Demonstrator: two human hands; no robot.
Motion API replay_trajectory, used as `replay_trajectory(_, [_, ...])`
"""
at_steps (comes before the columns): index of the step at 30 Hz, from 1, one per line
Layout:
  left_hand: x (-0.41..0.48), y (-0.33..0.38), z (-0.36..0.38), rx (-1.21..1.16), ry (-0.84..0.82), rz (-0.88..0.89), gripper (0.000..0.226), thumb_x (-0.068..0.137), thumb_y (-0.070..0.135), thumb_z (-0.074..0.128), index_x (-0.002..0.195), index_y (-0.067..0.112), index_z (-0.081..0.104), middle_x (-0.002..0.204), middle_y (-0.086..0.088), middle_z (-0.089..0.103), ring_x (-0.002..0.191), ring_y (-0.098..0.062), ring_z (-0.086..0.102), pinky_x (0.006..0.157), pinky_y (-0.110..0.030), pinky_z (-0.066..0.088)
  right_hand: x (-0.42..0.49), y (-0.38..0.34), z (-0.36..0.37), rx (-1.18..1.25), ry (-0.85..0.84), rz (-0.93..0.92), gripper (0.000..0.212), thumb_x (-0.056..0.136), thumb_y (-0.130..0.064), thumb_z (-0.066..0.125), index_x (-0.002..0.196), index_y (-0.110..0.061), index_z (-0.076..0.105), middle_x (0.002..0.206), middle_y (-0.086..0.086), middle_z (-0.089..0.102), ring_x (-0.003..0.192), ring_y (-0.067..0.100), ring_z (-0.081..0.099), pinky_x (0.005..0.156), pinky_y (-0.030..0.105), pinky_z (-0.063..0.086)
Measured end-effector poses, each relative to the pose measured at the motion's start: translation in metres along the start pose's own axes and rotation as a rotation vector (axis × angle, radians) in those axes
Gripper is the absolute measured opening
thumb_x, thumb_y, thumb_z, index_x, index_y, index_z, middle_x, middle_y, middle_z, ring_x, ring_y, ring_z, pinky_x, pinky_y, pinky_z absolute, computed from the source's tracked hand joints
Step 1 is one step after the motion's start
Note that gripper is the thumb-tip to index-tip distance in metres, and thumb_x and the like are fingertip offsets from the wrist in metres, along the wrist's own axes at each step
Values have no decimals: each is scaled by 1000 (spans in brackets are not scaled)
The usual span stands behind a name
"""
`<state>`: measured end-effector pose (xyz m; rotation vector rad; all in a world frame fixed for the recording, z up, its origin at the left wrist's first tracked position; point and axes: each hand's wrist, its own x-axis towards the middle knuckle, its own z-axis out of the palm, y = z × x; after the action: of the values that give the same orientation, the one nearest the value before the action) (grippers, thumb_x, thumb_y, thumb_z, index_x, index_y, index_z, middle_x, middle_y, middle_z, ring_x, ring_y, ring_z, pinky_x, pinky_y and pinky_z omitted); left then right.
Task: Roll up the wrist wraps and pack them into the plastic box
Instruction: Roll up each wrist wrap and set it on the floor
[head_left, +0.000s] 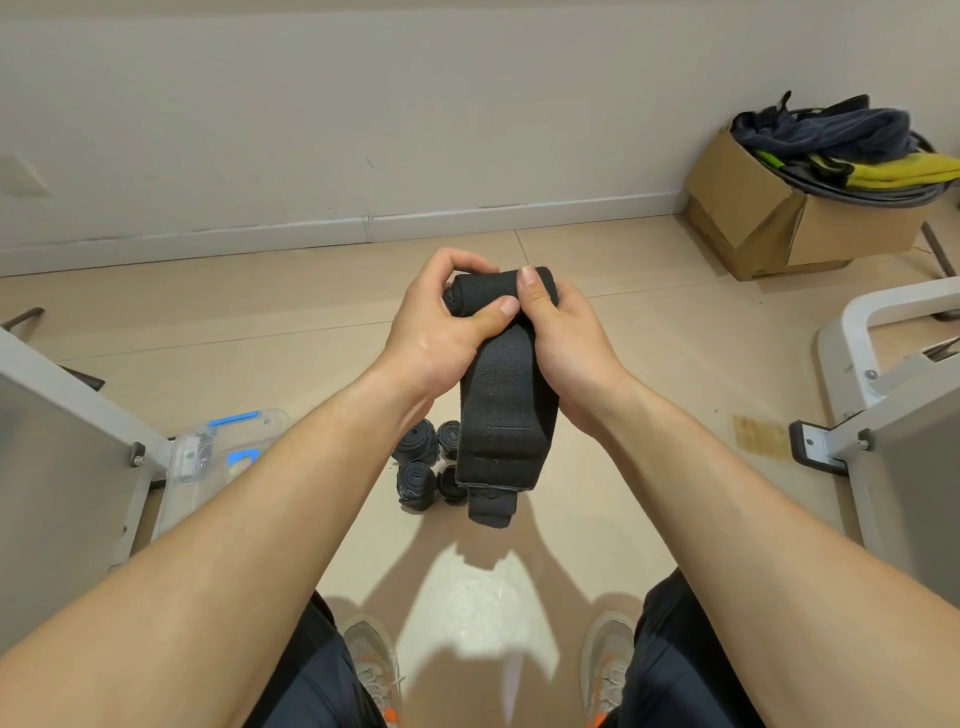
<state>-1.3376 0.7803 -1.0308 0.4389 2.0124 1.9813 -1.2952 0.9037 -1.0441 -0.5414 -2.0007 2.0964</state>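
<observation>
Gripping the wrist wrap (506, 405) with left hand (436, 332) and right hand (566, 353), above the floor (291, 291); top rolled, tail hanging. Keep thumbs pressing, edges aligned, winding snug. Finished rolls (423, 462) beneath; plastic box (223, 447) leftward.

I can read no words, brands or numbers here. The cardboard box (753, 218) at upper right carries a small dark mark near its base, too blurred for me to read.
</observation>
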Motion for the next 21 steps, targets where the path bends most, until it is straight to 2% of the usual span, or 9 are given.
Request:
replay_trajectory(2, [0, 0, -1, -63, -25, -65, 32, 86, 14, 79, 110, 22, 60, 95, -5, 67, 83, -16, 67, 78, -33, 56, 0, 1, 0, 28, 5, -27, 45, 91, -55, 59, 113, -15, 61, 109, 10, 74, 102, 27, 73, 95, 57, 56])
replay_trajectory(5, [3, 1, -2, -96, -6, -204, 47, 75, 41, 75, 117, 23, 63, 104, -1, 74, 93, -17, 72, 88, -42, 57, 0, 1, 0, 31, -8, -82, 15, 102, -34, 57, 107, -20, 58, 106, 10, 72, 101, 28, 71, 96, 57, 55])
replay_trajectory(8, [2, 3, -1, -67, -16, -259, 64, 79, 64, 65, 118, 14, 69, 110, -7, 77, 101, -25, 75, 96, -51, 57, -2, 1, 1, -2, -27, -120, 15, 97, -37, 60, 106, -25, 57, 105, 8, 71, 97, 25, 70, 95, 53, 56])
replay_trajectory(11, [2, 3, 0, -104, 57, -191, 48, 87, 50, 73, 113, 10, 66, 106, -9, 75, 98, -27, 74, 96, -56, 56, -3, 1, 1, 27, -53, -110, 11, 101, -32, 59, 110, -26, 57, 106, 6, 71, 96, 21, 70, 93, 51, 57])
replay_trajectory(14, [2, 3, -1, -100, 102, -149, 52, 80, 41, 80, 118, 11, 62, 103, -10, 73, 95, -27, 72, 92, -50, 58, -5, 0, 2, 112, -74, -30, 18, 105, -29, 56, 120, -20, 56, 107, 3, 72, 97, 17, 71, 91, 41, 58])
replay_trajectory(16, [2, 2, -2, -90, 94, -104, 37, 87, 25, 80, 117, 14, 61, 97, -7, 72, 88, -22, 70, 87, -44, 59, -3, -1, 2, 104, -57, 5, 32, 99, -43, 58, 120, -19, 58, 108, 1, 73, 99, 15, 71, 95, 40, 56])
replay_trajectory(17, [2, 1, -2, -70, 78, -77, 28, 90, 16, 77, 114, 16, 61, 94, -6, 71, 84, -18, 69, 83, -40, 60, -2, -2, 3, 84, -47, 24, 47, 91, -56, 59, 120, -19, 60, 111, 2, 74, 102, 17, 72, 98, 44, 56])
replay_trajectory(19, [1, 2, -1, -29, 41, -30, 26, 92, 5, 72, 110, 19, 61, 89, -3, 68, 75, -10, 67, 74, -29, 58, -2, -4, 4, 46, -48, 40, 73, 77, -77, 57, 120, -19, 66, 112, 4, 76, 105, 23, 73, 98, 51, 55])
replay_trajectory(21, [0, 2, 1, -9, 20, -2, 29, 91, 0, 71, 112, 16, 59, 87, -1, 66, 71, -4, 65, 70, -23, 55, -3, -5, 3, 41, -49, 14, 73, 80, -75, 58, 119, -14, 67, 110, 8, 76, 103, 27, 74, 96, 55, 56])
